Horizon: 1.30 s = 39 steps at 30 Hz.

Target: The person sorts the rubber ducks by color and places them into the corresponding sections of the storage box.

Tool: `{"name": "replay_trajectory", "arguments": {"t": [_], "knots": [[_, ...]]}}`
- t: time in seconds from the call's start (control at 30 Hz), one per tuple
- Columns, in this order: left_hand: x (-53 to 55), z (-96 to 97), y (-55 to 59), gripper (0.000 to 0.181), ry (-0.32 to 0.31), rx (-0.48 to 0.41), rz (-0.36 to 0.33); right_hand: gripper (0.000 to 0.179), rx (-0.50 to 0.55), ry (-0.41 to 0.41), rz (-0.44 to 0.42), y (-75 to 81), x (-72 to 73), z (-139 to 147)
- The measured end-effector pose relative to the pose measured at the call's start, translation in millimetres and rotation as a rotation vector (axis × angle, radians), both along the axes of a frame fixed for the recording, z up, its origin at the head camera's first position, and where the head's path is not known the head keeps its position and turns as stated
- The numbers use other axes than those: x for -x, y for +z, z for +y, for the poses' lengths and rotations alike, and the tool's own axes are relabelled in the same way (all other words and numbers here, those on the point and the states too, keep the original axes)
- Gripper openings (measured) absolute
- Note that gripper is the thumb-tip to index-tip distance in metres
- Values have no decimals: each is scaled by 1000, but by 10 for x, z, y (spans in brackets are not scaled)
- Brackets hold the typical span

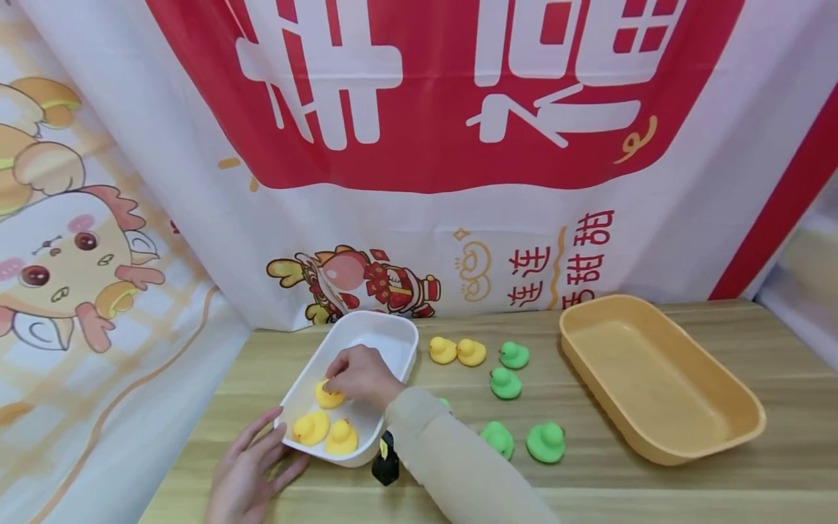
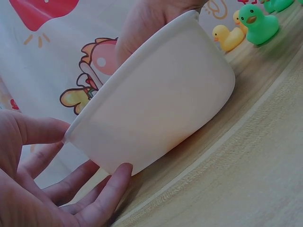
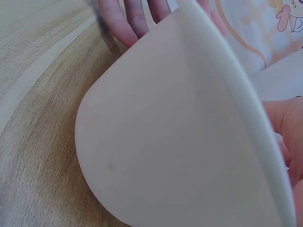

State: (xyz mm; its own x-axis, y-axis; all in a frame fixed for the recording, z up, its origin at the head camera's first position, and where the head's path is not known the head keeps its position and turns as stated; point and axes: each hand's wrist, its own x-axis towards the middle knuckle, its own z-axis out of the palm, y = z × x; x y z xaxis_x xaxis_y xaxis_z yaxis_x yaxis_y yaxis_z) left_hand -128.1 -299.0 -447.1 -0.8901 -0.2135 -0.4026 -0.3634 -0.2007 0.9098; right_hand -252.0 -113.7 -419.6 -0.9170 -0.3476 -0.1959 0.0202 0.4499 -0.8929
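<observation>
My right hand [image 1: 363, 375] reaches into a white plastic basin [image 1: 386, 335] and pinches a yellow toy duck [image 1: 326, 397] low over its floor. Two more yellow ducks [image 1: 310, 428] sit at the basin's near end. On the near left corner, my left hand [image 1: 252, 466] steadies the basin with spread fingers, one fingertip at the rim and others low against the wall. The left wrist view shows these fingers [image 2: 106, 196] touching the outside. In the right wrist view the basin's wall [image 3: 156, 123] hides the ducks and part of the right hand.
Two yellow ducks [image 1: 457, 351] stand right of the basin on the wooden table [image 1: 628, 487]. Several green ducks [image 1: 546, 442] are spread nearby, one partly behind the right sleeve. A tan basin [image 1: 655, 386] is farther right. A small black object [image 1: 385, 466] shows beside the right wrist. Printed cloth hangs behind.
</observation>
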Motion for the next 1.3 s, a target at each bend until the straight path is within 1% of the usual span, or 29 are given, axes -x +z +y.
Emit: {"name": "replay_trajectory", "arguments": {"t": [0.1, 0.23, 0.4, 0.63, 0.73, 0.87, 1.1, 1.3], "knots": [[-23, -24, -16, 48, 3, -9, -4, 9, 10, -1, -10, -7, -28, -15], [-25, -32, -24, 50, -8, -10, -1, 9, 16, -19, -17, -10, -51, -8], [-21, -27, -32, 48, -11, -11, -3, 10, 19, -18, -9, -25, -49, -6], [-27, -27, -64, 47, 10, -25, -3, 10, -11, -33, -17, -57, -40, -5], [-27, -37, -79, 42, 7, -32, -1, 10, -6, -40, -11, -69, -42, -13], [-30, -55, -74, 37, 10, -40, 0, 8, 24, -39, 6, -61, -41, -25], [-19, -37, -41, 40, -2, -20, 8, 5, 124, -16, 24, -14, -54, 22], [-8, -53, -33, 40, 3, -19, 5, 8, 209, 8, -16, 6, -52, 20]]}}
